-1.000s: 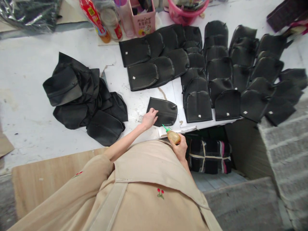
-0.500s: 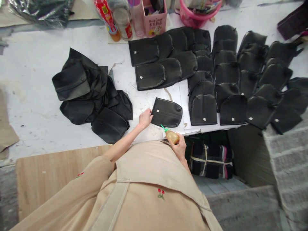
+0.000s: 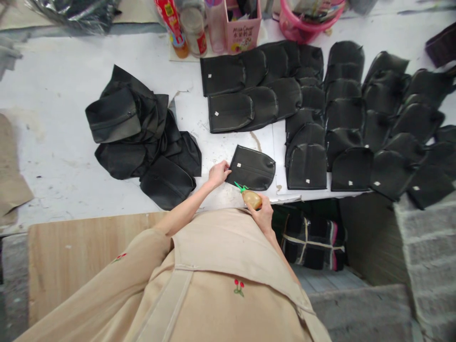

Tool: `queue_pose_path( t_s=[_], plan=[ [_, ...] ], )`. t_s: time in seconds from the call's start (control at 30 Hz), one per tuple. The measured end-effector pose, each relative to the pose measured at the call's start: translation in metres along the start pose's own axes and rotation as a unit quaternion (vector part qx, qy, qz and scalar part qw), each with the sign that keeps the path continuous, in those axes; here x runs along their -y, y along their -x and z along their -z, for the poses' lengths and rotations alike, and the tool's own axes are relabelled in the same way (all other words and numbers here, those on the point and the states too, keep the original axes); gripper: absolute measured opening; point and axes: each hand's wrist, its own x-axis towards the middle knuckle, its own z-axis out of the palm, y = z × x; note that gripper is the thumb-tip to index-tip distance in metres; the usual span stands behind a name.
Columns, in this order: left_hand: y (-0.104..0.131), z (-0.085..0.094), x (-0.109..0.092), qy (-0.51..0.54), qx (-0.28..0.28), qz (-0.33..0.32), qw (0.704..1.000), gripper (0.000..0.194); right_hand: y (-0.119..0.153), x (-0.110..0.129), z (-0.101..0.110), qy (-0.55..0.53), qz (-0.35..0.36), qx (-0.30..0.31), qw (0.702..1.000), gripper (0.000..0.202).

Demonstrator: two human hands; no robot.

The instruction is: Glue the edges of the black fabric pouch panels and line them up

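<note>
A black piece (image 3: 253, 168) with a small white tag lies flat near the table's front edge. My left hand (image 3: 219, 174) pinches its left edge between the fingertips. In my right hand (image 3: 262, 212) is a squeeze bottle (image 3: 252, 199) of yellowish liquid, tilted, its green nozzle at the piece's lower left edge. A loose heap of black pieces (image 3: 119, 116) lies to the left. Overlapping rows of similar black pieces (image 3: 307, 166) cover the right part of the table.
Along the back of the white table (image 3: 53, 118) stand a red bottle (image 3: 171, 26), a glass jar (image 3: 193, 31), a pink box (image 3: 243, 34) and a pink basket (image 3: 302, 28). A tied dark bundle (image 3: 313, 241) sits below the front edge.
The bottle's nozzle has moved left along the lower edge of the black piece, with my right hand. The whole view has shifted slightly, while my left hand stays at the piece's left edge.
</note>
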Motion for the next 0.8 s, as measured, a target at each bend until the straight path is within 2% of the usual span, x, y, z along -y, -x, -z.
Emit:
queue_pose_path(
  t_s=[0.47, 0.8],
  plan=[
    [-0.006, -0.004, 0.007, 0.032, -0.006, -0.006, 0.999, 0.010, -0.021, 0.012, -0.015, 0.007, 0.073, 0.033, 0.997, 0.045],
    [-0.006, -0.004, 0.006, 0.028, -0.007, 0.006, 1.000, 0.009, -0.026, 0.015, -0.006, 0.075, 0.123, 0.077, 0.986, 0.038]
  ],
)
